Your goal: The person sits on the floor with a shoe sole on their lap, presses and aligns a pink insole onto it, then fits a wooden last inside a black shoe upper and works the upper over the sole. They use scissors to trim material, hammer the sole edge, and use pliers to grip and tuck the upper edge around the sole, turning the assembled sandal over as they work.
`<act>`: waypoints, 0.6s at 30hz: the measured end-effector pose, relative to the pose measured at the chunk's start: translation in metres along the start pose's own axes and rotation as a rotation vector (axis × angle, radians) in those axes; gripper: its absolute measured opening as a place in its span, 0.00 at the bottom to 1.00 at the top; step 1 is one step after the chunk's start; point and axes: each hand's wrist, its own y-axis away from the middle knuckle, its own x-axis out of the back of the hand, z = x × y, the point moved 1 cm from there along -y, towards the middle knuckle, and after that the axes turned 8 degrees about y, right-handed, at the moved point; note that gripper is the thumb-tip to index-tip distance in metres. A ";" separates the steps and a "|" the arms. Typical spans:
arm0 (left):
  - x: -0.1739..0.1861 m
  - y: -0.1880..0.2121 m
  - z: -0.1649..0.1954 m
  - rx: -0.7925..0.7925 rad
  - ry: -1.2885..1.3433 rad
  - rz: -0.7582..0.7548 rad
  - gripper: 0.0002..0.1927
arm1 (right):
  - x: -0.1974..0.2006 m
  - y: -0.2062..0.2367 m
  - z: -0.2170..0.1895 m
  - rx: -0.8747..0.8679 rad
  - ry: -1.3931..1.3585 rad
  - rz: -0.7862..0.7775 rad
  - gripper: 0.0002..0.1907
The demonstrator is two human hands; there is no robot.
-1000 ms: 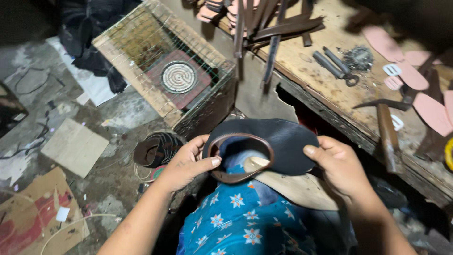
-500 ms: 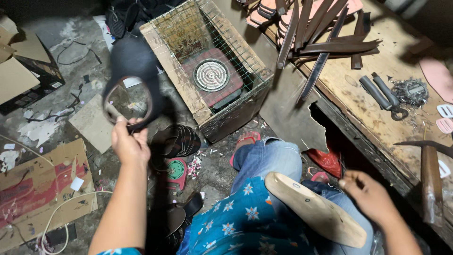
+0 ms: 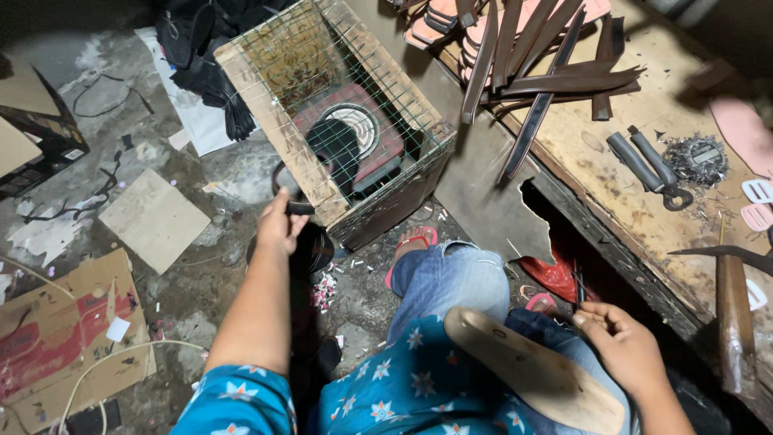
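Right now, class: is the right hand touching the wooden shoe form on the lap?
Cannot tell. In the head view the right hand sits just beside the wooden form, but whether its heel meets the form's edge is hidden.

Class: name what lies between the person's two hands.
In the head view, between the left hand and right hand: a jeans-clad knee and a wooden shoe last.
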 end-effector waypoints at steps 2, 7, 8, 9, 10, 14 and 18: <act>-0.018 -0.006 -0.005 0.027 -0.051 -0.010 0.15 | -0.002 0.000 0.001 -0.012 0.004 0.000 0.19; -0.043 -0.022 -0.014 0.062 -0.007 -0.067 0.14 | -0.003 0.000 0.000 -0.030 -0.005 0.023 0.18; -0.045 -0.025 -0.015 0.057 0.003 -0.054 0.14 | -0.003 -0.001 0.000 -0.021 -0.003 0.023 0.18; -0.047 -0.027 -0.016 0.053 0.013 -0.041 0.14 | -0.003 -0.001 -0.001 -0.013 -0.001 0.024 0.18; -0.047 -0.028 -0.017 0.033 -0.013 -0.041 0.13 | -0.003 -0.001 -0.001 -0.005 0.001 0.023 0.18; -0.046 -0.030 -0.016 -0.020 -0.040 -0.084 0.12 | -0.002 -0.002 -0.004 -0.013 0.033 0.017 0.18; -0.044 -0.029 -0.014 0.003 -0.025 -0.119 0.12 | -0.003 0.000 -0.011 -0.029 0.021 0.010 0.18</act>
